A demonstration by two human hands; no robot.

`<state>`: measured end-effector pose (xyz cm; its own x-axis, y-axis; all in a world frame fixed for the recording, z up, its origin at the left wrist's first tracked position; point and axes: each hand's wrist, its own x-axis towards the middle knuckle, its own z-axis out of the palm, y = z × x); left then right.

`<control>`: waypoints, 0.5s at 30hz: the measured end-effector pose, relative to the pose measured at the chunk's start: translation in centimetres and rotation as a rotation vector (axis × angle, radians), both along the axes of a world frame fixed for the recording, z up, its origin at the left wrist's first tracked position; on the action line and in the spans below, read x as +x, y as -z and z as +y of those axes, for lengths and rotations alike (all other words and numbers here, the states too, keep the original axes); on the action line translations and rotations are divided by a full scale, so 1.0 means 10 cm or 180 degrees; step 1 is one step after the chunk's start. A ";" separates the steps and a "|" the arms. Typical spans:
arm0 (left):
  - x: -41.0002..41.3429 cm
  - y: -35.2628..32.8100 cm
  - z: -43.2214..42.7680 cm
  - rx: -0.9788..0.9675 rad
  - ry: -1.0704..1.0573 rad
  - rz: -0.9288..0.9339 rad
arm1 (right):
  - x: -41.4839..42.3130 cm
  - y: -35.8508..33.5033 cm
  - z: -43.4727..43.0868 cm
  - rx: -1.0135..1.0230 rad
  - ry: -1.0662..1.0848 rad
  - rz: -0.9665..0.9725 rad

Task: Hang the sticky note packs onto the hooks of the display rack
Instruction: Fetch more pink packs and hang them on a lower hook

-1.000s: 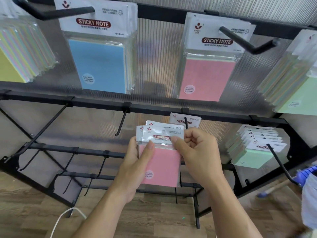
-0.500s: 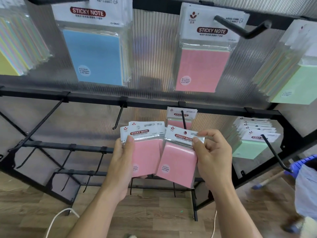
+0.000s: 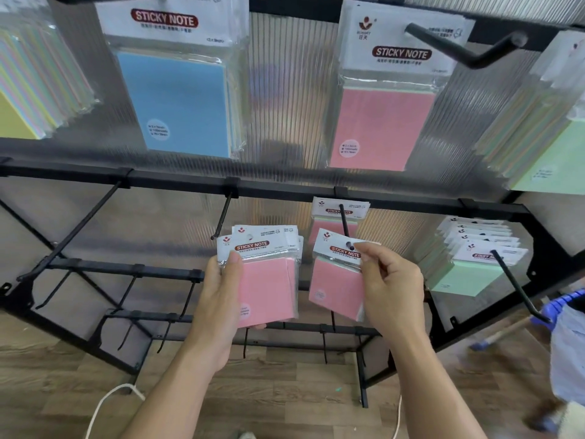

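Observation:
My left hand (image 3: pixel 221 293) grips a small stack of pink sticky note packs (image 3: pixel 269 286), thumb across the white header card. My right hand (image 3: pixel 392 286) pinches the header of a single pink pack (image 3: pixel 335 286), tilted, with its hang hole at the tip of a black hook (image 3: pixel 345 226) on the middle rail. One pink pack (image 3: pixel 335 210) hangs further back on that same hook. An empty hook (image 3: pixel 223 217) juts out just above the left stack.
Large blue (image 3: pixel 177 99), pink (image 3: pixel 383 122), yellow (image 3: pixel 22 99) and green (image 3: pixel 550 147) packs hang on the top row. Small green packs (image 3: pixel 468 267) fill the hook to the right. Empty hooks line the lower rails. A person with a broom (image 3: pixel 506 331) stands at right.
My right hand pulled one pink pack off the stack, carried it right and raised it until its hole met the hook tip. The left hand's stack shifted slightly left.

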<state>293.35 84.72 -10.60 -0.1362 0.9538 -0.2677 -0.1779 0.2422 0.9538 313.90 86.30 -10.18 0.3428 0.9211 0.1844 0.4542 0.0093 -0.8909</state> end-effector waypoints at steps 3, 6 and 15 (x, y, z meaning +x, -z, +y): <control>0.00 0.01 0.02 -0.0011 0.0031 0.0030 | 0.01 0.02 0.09 0.0000 -0.0064 -0.0264; 0.02 0.02 0.04 -0.0020 0.0073 0.0048 | 0.03 0.02 0.20 -0.0012 -0.0099 -0.0407; 0.10 -0.02 0.13 0.0054 0.0198 0.0023 | 0.09 -0.03 0.47 -0.0421 -0.0365 -0.0500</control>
<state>294.32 86.00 -10.38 -0.0783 0.9649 -0.2505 -0.1559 0.2364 0.9591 314.79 91.02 -9.84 0.2111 0.9721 0.1023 0.5900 -0.0433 -0.8063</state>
